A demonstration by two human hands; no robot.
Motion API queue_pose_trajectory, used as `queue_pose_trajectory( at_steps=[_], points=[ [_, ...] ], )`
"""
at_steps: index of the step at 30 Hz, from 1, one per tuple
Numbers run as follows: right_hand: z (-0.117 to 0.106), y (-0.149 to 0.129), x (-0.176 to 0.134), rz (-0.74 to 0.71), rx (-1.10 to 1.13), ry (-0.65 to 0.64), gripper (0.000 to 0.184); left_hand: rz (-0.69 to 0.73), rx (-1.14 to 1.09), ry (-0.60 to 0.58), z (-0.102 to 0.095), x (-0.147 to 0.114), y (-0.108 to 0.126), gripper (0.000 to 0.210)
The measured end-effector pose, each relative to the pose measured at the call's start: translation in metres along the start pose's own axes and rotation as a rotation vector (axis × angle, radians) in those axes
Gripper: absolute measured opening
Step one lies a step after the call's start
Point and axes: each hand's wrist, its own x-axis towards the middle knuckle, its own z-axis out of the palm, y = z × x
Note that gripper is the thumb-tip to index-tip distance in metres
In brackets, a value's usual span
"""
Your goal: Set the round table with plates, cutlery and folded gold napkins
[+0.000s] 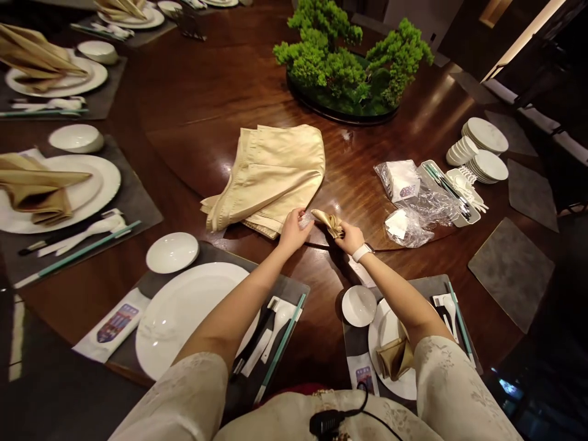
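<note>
My right hand [350, 237] is closed around a gathered gold cloth napkin [329, 223], whose folded end points left toward my other hand. My left hand [295, 233] has its fingers curled together, with a small clear, shiny thing at the fingertips that I cannot make out. Just behind it lies a loose pile of gold napkins [275, 171] on the wooden table [193, 104]. Below my arms are two place settings: a large white plate [184, 306] without a napkin, and a smaller-looking plate [377, 340] holding a folded gold napkin [395, 358].
Plastic-wrapped packets [404, 180], a tray of cutlery [459, 202] and stacked white dishes [487, 136] stand at the right. A green miniature-tree centrepiece [344, 67] sits at the back. Set plates [101, 184] with folded napkins line the left; grey placemats [512, 269] lie right.
</note>
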Motion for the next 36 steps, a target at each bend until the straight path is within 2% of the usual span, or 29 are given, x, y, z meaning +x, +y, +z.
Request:
queue_pose_trajectory(
  at_steps=[2, 4, 6, 8, 11, 14, 16, 18, 20, 22, 25, 30, 33, 36],
  points=[
    [0.002, -0.009, -0.022, 0.089, 0.396, 0.02, 0.023, -0.173, -0.291, -0.034, -0.014, -0.027, -0.005, 0.057],
    [0.01, -0.024, -0.052, 0.17, 0.822, -0.1, 0.031, -0.318, -0.579, -0.12, -0.028, -0.058, -0.009, 0.057],
    [0.023, -0.043, -0.084, 0.259, 1.126, -0.273, 0.04, -0.403, -0.798, -0.182, -0.042, -0.09, -0.012, 0.057],
    [0.038, -0.064, -0.114, 0.326, 1.259, -0.417, 0.045, -0.468, -0.905, -0.175, -0.058, -0.12, -0.017, 0.061],
    [0.065, -0.096, -0.144, 0.393, 1.309, -0.564, 0.045, -0.543, -0.9, -0.088, -0.09, -0.154, -0.031, 0.06],
    [0.099, -0.131, -0.154, 0.445, 1.334, -0.656, 0.045, -0.58, -0.79, 0.017, -0.128, -0.174, -0.05, 0.058],
    [0.124, -0.157, -0.153, 0.461, 1.366, -0.687, 0.04, -0.565, -0.667, 0.127, -0.154, -0.183, -0.064, 0.055],
    [0.15, -0.181, -0.152, 0.48, 1.414, -0.695, 0.035, -0.544, -0.526, 0.263, -0.177, -0.193, -0.078, 0.051],
    [0.174, -0.202, -0.151, 0.517, 1.46, -0.665, 0.031, -0.54, -0.426, 0.322, -0.195, -0.205, -0.09, 0.051],
    [0.195, -0.218, -0.152, 0.556, 1.48, -0.597, 0.029, -0.534, -0.38, 0.283, -0.206, -0.218, -0.1, 0.051],
    [0.217, -0.23, -0.157, 0.6, 1.482, -0.495, 0.03, -0.489, -0.354, 0.156, -0.214, -0.233, -0.109, 0.049],
    [0.229, -0.236, -0.169, 0.612, 1.481, -0.386, 0.031, -0.462, -0.346, 0.024, -0.23, -0.235, -0.109, 0.047],
    [0.225, -0.237, -0.174, 0.579, 1.502, -0.374, 0.033, -0.429, -0.347, -0.019, -0.245, -0.224, -0.108, 0.049],
    [0.219, -0.239, -0.178, 0.636, 1.571, -0.356, 0.031, -0.445, -0.304, -0.074, -0.26, -0.209, -0.108, 0.051]
  ],
)
